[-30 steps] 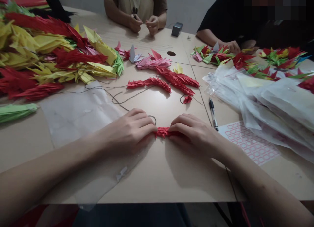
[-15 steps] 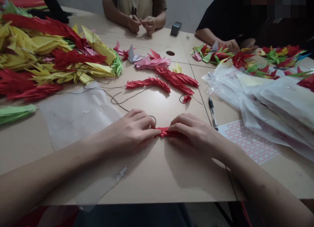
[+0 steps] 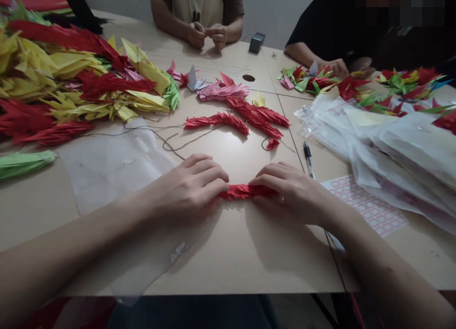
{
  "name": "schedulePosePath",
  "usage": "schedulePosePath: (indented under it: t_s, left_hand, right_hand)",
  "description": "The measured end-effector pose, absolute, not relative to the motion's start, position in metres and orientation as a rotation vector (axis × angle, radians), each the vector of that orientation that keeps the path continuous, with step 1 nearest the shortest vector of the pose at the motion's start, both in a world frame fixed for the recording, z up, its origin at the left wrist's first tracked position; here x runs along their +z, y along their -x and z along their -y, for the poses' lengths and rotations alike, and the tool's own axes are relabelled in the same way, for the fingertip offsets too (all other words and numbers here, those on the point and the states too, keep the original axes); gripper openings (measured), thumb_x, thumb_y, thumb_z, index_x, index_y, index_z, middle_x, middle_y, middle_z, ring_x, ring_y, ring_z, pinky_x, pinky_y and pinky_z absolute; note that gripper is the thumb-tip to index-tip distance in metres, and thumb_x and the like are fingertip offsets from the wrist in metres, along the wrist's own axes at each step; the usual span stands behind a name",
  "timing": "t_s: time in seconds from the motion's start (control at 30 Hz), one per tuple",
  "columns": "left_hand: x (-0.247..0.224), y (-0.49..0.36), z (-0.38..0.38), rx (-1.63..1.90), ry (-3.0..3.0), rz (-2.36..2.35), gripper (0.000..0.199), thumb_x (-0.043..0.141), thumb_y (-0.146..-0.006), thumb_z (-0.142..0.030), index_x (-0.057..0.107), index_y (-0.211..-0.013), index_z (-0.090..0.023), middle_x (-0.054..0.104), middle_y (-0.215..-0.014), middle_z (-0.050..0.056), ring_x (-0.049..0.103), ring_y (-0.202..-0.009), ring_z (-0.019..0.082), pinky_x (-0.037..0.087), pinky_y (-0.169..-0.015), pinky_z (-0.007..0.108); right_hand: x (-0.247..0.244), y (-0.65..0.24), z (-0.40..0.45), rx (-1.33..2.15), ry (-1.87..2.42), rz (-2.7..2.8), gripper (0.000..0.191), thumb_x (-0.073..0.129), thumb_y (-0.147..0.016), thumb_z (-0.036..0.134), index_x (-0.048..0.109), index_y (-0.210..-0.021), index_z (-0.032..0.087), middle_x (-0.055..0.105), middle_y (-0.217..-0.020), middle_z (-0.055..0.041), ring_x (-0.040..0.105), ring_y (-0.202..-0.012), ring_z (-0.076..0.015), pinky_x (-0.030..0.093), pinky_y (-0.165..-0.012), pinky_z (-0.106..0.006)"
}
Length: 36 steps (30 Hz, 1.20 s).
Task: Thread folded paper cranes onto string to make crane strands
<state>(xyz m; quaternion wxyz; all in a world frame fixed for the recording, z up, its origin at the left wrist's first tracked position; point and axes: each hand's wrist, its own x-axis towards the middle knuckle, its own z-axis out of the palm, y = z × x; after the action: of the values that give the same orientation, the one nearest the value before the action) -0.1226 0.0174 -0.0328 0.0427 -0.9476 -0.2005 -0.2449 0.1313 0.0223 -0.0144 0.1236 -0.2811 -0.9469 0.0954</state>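
A short strand of stacked red folded-paper pieces [image 3: 244, 192] lies on the pale table [image 3: 228, 253] between my two hands. My left hand [image 3: 188, 189] presses down on its left end, and my right hand [image 3: 288, 193] covers its right end, with the fingers curled over it. Both ends are hidden under my fingers. A dark thread [image 3: 178, 141] runs across the table just above my left hand. Longer red strands [image 3: 217, 121] lie farther ahead.
Large heaps of red and yellow folded paper [image 3: 71, 77] fill the left side. A translucent sheet [image 3: 117, 177] lies under my left forearm. To the right are a pen [image 3: 308, 158], a pink-printed sheet [image 3: 366, 203] and plastic bags [image 3: 392, 148]. Two co-workers sit across the table.
My hands have moved apart along the table, and more of the red strand now shows between them. The strand looks straighter and longer.
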Motion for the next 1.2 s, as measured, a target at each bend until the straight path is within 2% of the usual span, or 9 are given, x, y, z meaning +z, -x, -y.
schedulePosePath:
  t_s: [0.1, 0.2, 0.37, 0.47, 0.6, 0.83, 0.93, 1.07, 1.2]
  left_hand:
    - [-0.0332, 0.1185, -0.0124, -0.743, 2.933, 0.637, 0.022, 0.053, -0.085, -0.017, 0.060, -0.106, -0.014, 0.068, -0.103, 0.010, 0.061, -0.097, 0.020, 0.045, -0.091, 0.039]
    - [-0.0337, 0.1165, -0.0097, -0.682, 2.976, 0.642, 0.028, 0.052, -0.086, -0.018, 0.059, -0.113, -0.018, 0.066, -0.110, 0.010, 0.060, -0.102, 0.021, 0.043, -0.094, 0.040]
    - [-0.0341, 0.1179, -0.0114, -0.685, 2.980, 0.678, 0.023, 0.053, -0.087, -0.018, 0.062, -0.108, -0.019, 0.068, -0.109, 0.008, 0.060, -0.103, 0.020, 0.041, -0.095, 0.040]
    - [-0.0339, 0.1204, -0.0146, -0.718, 2.969, 0.679, 0.017, 0.053, -0.087, -0.019, 0.064, -0.100, -0.019, 0.069, -0.107, 0.007, 0.061, -0.103, 0.019, 0.041, -0.095, 0.038]
    - [-0.0329, 0.1225, -0.0173, -0.714, 2.960, 0.671, 0.012, 0.053, -0.087, -0.019, 0.064, -0.091, -0.018, 0.070, -0.104, 0.006, 0.061, -0.103, 0.019, 0.040, -0.096, 0.037]
    - [-0.0344, 0.1195, -0.0148, -0.725, 2.960, 0.663, 0.021, 0.052, -0.087, -0.018, 0.059, -0.106, -0.014, 0.070, -0.103, 0.008, 0.062, -0.101, 0.020, 0.041, -0.095, 0.038]
    - [-0.0360, 0.1196, -0.0155, -0.691, 2.959, 0.644, 0.024, 0.051, -0.088, -0.018, 0.057, -0.112, -0.016, 0.069, -0.105, 0.008, 0.062, -0.101, 0.019, 0.041, -0.096, 0.038]
    - [-0.0366, 0.1205, -0.0174, -0.673, 2.956, 0.642, 0.023, 0.050, -0.088, -0.016, 0.059, -0.110, -0.018, 0.070, -0.103, 0.007, 0.063, -0.099, 0.017, 0.041, -0.095, 0.037]
    - [-0.0372, 0.1212, -0.0186, -0.691, 2.940, 0.632, 0.021, 0.050, -0.089, -0.015, 0.060, -0.107, -0.018, 0.071, -0.100, 0.005, 0.064, -0.096, 0.016, 0.041, -0.095, 0.035]
  right_hand:
    - [-0.0162, -0.1282, -0.0206, 0.293, 0.807, 2.750, 0.019, 0.049, -0.091, 0.020, 0.065, -0.098, 0.013, 0.064, -0.084, -0.0090, 0.058, -0.077, -0.0182, 0.044, -0.070, -0.031]
    - [-0.0163, -0.1271, -0.0196, 0.296, 0.819, 2.754, 0.018, 0.050, -0.091, 0.020, 0.065, -0.098, 0.013, 0.064, -0.084, -0.0090, 0.058, -0.077, -0.0181, 0.044, -0.070, -0.031]
    - [-0.0145, -0.1284, -0.0191, 0.298, 0.832, 2.761, 0.019, 0.053, -0.090, 0.023, 0.064, -0.100, 0.012, 0.064, -0.086, -0.0094, 0.058, -0.078, -0.0191, 0.044, -0.070, -0.031]
    - [-0.0131, -0.1308, -0.0197, 0.272, 0.833, 2.756, 0.028, 0.058, -0.086, 0.027, 0.061, -0.108, 0.010, 0.064, -0.093, -0.0118, 0.058, -0.082, -0.0211, 0.044, -0.071, -0.033]
    - [-0.0131, -0.1330, -0.0210, 0.248, 0.866, 2.760, 0.027, 0.058, -0.084, 0.022, 0.061, -0.108, 0.012, 0.064, -0.090, -0.0097, 0.056, -0.079, -0.0200, 0.043, -0.071, -0.033]
    - [-0.0166, -0.1309, -0.0209, 0.322, 0.834, 2.761, 0.021, 0.053, -0.087, 0.021, 0.064, -0.103, 0.014, 0.063, -0.087, -0.0083, 0.057, -0.077, -0.0180, 0.042, -0.071, -0.032]
    - [-0.0167, -0.1305, -0.0207, 0.345, 0.836, 2.751, 0.020, 0.051, -0.088, 0.021, 0.064, -0.102, 0.014, 0.063, -0.085, -0.0089, 0.057, -0.077, -0.0180, 0.043, -0.070, -0.032]
    - [-0.0175, -0.1302, -0.0205, 0.355, 0.845, 2.743, 0.020, 0.049, -0.090, 0.022, 0.064, -0.101, 0.014, 0.062, -0.086, -0.0095, 0.057, -0.077, -0.0184, 0.044, -0.070, -0.033]
    - [-0.0194, -0.1291, -0.0196, 0.303, 0.852, 2.711, 0.024, 0.049, -0.091, 0.021, 0.059, -0.111, 0.012, 0.062, -0.090, -0.0104, 0.057, -0.080, -0.0196, 0.046, -0.071, -0.034]
